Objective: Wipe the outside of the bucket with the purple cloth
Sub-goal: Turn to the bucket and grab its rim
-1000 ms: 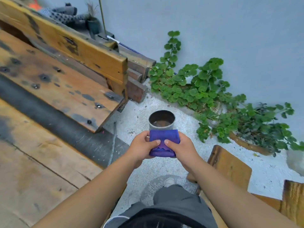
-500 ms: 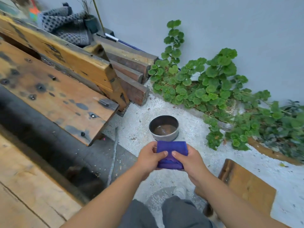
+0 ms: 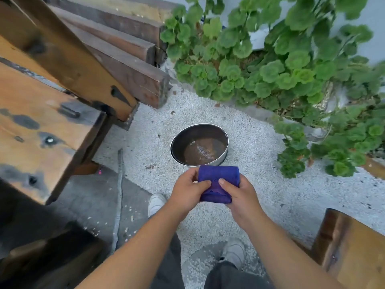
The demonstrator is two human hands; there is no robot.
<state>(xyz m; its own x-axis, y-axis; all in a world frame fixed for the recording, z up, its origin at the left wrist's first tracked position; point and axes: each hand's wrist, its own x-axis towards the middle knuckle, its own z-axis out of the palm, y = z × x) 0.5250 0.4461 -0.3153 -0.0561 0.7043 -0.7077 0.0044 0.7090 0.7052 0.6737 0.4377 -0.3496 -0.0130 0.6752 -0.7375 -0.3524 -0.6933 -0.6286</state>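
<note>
A small round metal bucket (image 3: 222, 159) stands upright on white gravel, with dark murky water inside. Just in front of it, in the air, both my hands hold a folded purple cloth (image 3: 216, 176). My left hand (image 3: 187, 192) grips the cloth's left edge with the thumb on top. My right hand (image 3: 239, 197) grips its right side, thumb pressed on the front. The cloth's top edge overlaps the bucket's near rim in view; whether they touch I cannot tell.
A weathered wooden bench (image 3: 48, 113) and stacked dark beams (image 3: 129, 59) fill the left. Leafy green plants (image 3: 270, 65) crowd the back and right. A wooden plank (image 3: 354, 251) sits at lower right. My shoes (image 3: 156, 203) stand on gravel (image 3: 291, 195).
My head has moved forward and tilted down, so the bucket appears larger and closer. Both hands kept hold of the cloth, which stays just in front of the bucket.
</note>
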